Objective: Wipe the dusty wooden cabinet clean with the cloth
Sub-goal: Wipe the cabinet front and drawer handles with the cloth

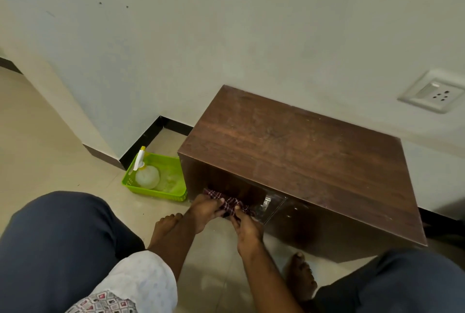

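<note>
A low dark-brown wooden cabinet (297,159) stands against the wall, its top dull with faint dust marks. In front of its open left compartment I hold a dark red checked cloth (230,203) between both hands. My left hand (202,212) grips the cloth's left end. The right end is pinched by my right hand (245,227). The cloth is stretched just below the cabinet's front edge, close to a glass door panel (270,205).
A green plastic basket (130,181) with a white spray bottle (146,174) sits on the tiled floor left of the cabinet. My bare feet and knees frame the lower view. A wall socket (434,92) is at the upper right.
</note>
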